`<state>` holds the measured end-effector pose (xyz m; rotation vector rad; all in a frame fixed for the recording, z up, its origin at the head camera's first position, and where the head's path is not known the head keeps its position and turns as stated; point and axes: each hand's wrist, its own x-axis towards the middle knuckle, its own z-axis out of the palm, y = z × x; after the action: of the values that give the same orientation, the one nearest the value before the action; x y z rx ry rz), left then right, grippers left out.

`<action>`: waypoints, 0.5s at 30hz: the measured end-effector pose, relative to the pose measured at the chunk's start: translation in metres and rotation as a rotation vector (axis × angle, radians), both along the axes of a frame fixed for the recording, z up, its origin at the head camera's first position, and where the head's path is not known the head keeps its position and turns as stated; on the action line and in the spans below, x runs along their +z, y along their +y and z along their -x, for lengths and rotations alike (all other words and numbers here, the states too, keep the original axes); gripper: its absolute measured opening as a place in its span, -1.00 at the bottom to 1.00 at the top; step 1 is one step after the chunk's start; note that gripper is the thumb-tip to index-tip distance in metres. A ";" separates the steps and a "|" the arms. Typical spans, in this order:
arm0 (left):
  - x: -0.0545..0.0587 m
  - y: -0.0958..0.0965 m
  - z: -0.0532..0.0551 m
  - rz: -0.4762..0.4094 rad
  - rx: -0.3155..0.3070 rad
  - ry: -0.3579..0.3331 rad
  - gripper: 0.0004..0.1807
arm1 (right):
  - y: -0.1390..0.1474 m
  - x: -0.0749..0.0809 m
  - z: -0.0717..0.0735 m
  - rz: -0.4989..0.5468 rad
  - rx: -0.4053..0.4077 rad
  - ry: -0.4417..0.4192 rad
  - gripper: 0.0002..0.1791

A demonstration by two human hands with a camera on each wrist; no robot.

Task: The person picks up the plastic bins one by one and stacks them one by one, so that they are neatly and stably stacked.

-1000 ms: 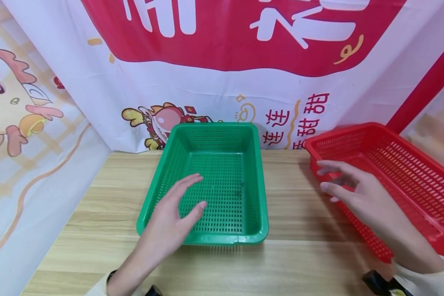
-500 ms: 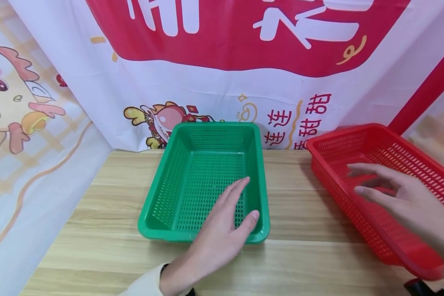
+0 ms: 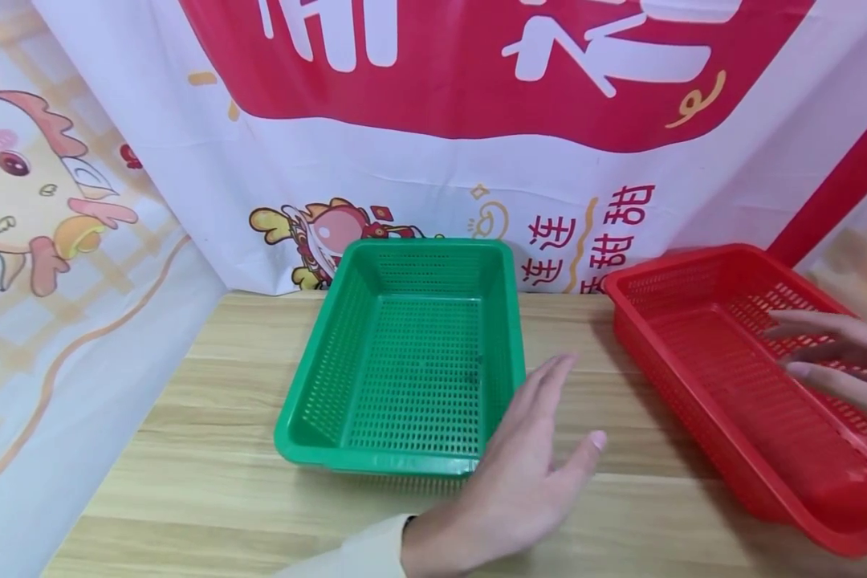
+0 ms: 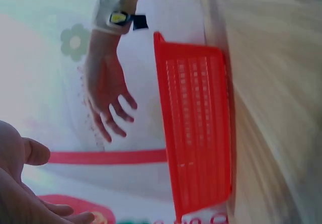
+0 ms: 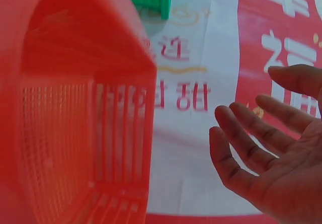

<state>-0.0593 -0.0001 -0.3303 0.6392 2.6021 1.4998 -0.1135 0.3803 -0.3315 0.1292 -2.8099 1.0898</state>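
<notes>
A green plastic basket with a slotted floor stands on the table, nothing in it. My left hand hovers at its front right corner, fingers extended and thumb spread, holding nothing. At the right lies a red plastic basket, set at an angle and also empty. Over its right side hangs my right hand, partly cut off by the frame edge, with loosely bent fingers and nothing in them. The right wrist view shows that hand apart from the red basket's wall.
The wooden table runs up to a printed white and red cloth hung at the back. Another patterned cloth covers the left side. A strip of table separates the two baskets.
My left hand has swept right, from over the green basket to its front right corner. My right hand has moved right, across the red basket. Both baskets stay in place.
</notes>
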 end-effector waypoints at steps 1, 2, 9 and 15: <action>-0.001 0.005 -0.001 0.007 -0.013 0.004 -0.20 | 0.007 -0.002 0.001 0.004 -0.001 -0.012 -0.22; -0.003 0.010 -0.003 0.010 -0.030 0.008 -0.20 | 0.014 -0.004 0.003 0.006 0.008 -0.011 -0.21; -0.015 0.045 -0.008 -0.060 -0.107 -0.099 -0.22 | 0.056 -0.019 0.020 0.088 0.109 0.134 -0.07; -0.032 0.075 -0.005 -0.257 -0.045 -0.239 -0.23 | 0.093 -0.035 0.031 0.108 0.088 0.018 -0.10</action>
<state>-0.0541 0.0745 -0.3627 0.4971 2.2277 1.7910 -0.1441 0.4730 -0.3668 0.2524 -2.7458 1.2493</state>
